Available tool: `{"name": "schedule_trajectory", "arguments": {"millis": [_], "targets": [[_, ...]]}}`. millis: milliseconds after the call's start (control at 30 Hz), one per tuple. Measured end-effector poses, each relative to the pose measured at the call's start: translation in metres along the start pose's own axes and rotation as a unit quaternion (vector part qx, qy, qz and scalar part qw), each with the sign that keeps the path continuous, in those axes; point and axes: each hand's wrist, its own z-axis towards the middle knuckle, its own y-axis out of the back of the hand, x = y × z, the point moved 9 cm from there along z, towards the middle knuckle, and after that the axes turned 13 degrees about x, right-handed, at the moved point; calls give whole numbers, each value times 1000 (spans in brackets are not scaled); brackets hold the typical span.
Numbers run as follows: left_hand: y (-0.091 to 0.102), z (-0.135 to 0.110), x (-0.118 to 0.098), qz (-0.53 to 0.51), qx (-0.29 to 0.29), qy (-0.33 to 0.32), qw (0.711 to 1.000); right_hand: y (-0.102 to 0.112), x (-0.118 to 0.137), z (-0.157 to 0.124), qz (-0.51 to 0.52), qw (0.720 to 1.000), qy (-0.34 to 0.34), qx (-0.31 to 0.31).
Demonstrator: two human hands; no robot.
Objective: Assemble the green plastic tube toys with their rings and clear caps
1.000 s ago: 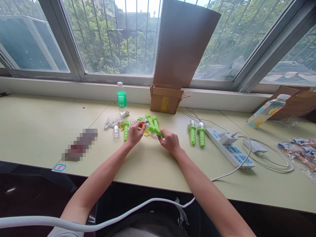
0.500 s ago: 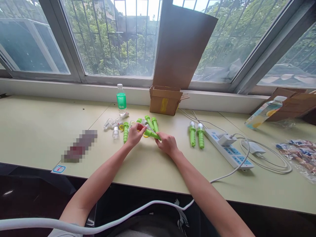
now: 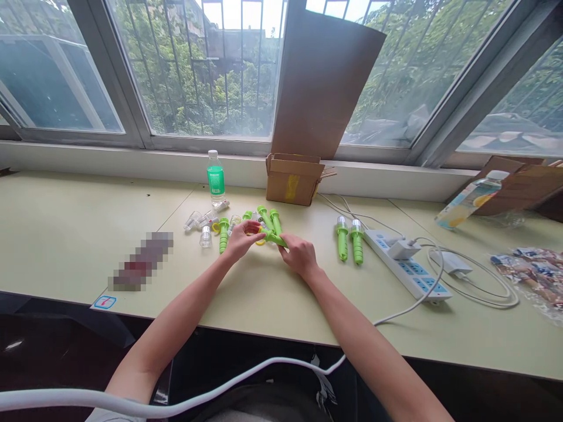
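My right hand (image 3: pixel 299 256) is closed round the lower end of a green ribbed plastic handle (image 3: pixel 273 238) held just above the table. At the handle's other end my left hand (image 3: pixel 240 239) pinches a small part that I cannot make out. Behind my hands lie more green handles (image 3: pixel 271 219), another green handle (image 3: pixel 224 233) to the left, yellow rings and several clear plastic caps (image 3: pixel 205 234). Two finished green pieces with clear tops (image 3: pixel 349 239) lie side by side to the right.
A green-labelled water bottle (image 3: pixel 215 177) and an open cardboard box (image 3: pixel 294 178) stand by the window sill. A white power strip (image 3: pixel 409 264) with chargers and cables lies at right. Further right are a tilted bottle (image 3: pixel 472 199) and snack packets (image 3: pixel 534 271).
Both hands and the green handle have shifted only slightly; the left hand's fingers now sit closer against the handle's end.
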Motion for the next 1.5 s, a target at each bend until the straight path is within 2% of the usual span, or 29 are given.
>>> {"name": "schedule_trajectory", "arguments": {"millis": [267,400,567,767,1133,1500], "targets": [[-1,-2,-11,76,-6,-39,996,4,1,-1,-15,998,25,-53],[1,-4,-16,115,-17,-65,991,4,1,-2,-20,998,24,-58],[3,-5,-16,141,-22,-60,988,4,1,-1,-22,998,27,-59],[-1,-4,-18,88,-14,-81,993,4,1,-2,-19,997,30,-68],[5,-4,-12,50,-33,-51,997,3,0,-2,-19,997,37,-72],[-4,-4,-14,38,10,-14,999,3,-1,-2,-25,997,37,-70]]}}
